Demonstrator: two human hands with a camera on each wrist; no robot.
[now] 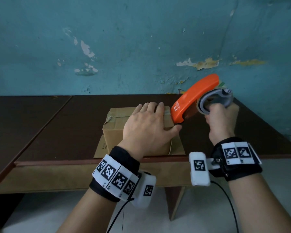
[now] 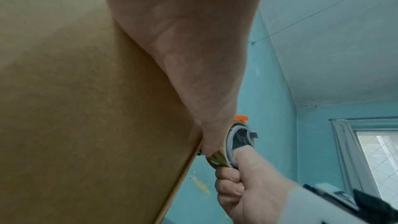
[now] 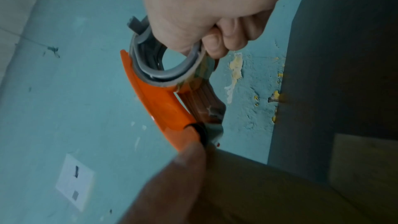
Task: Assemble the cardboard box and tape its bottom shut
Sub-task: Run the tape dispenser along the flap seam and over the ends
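Observation:
A small cardboard box stands on the dark table, its lower flaps splayed flat on the tabletop. A strip of tape runs along the seam on its top face. My left hand lies flat on that top face with straight fingers, thumb reaching to the right edge. My right hand grips an orange tape dispenser by its grey roll holder; the dispenser's nose touches the box's right top edge beside my left thumb. The right wrist view shows the dispenser tilted down onto the box.
A peeling teal wall rises directly behind the table. The table's front edge runs just before the box. A window shows at the right in the left wrist view. Cables hang from both wrist units.

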